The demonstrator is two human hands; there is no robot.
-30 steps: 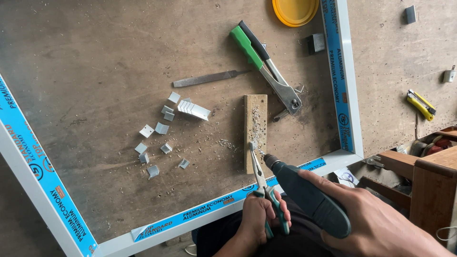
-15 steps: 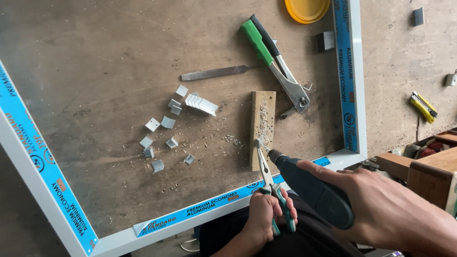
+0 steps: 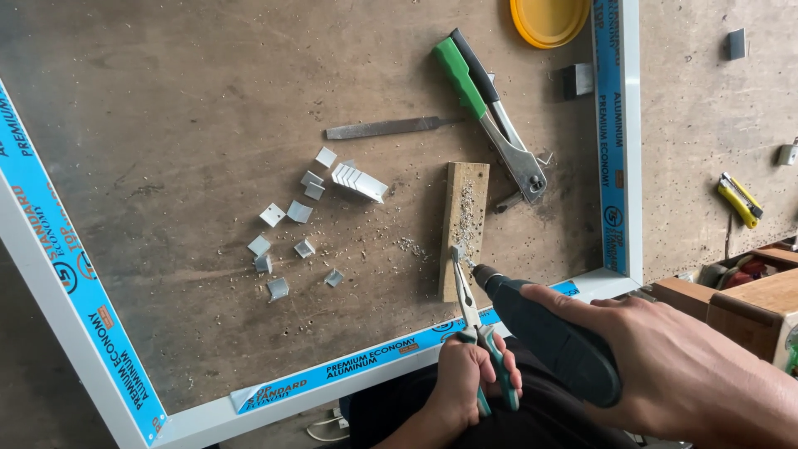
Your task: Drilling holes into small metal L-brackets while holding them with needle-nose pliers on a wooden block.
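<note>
A pair of pliers (image 3: 471, 320) with teal-green handles was grasped in the left hand (image 3: 465, 382) at the bottom centre of the frame, the fingers clenched round both handles. The plier tips were held against the lower end of a small wooden block (image 3: 464, 220), where a tiny metal piece appeared to be pinched, though it was too small to be told with certainty. A dark cordless drill (image 3: 553, 339) was gripped by the right hand (image 3: 673, 366) at the lower right, the fingers wrapped round its body; its bit was pointed at the plier tips on the block. Metal shavings were scattered over the block and the board beside it.

The block was lying upright in the frame on a worn brown worktop (image 3: 183, 108), just above the lower rail of a white aluminium frame (image 3: 349, 378) covered with blue protective tape. Left of the block, several small cut aluminium pieces (image 3: 287, 229) were spread about, with a folded bundle of them (image 3: 359, 182) nearest the block. A flat file (image 3: 386, 128) was lying above them. A hand riveter (image 3: 490, 112) with one green handle was placed at the upper centre, its head near the block's top. A yellow lid (image 3: 550, 18) was seen at the top edge, and a yellow utility knife (image 3: 738, 199) at the right, outside the frame.
</note>
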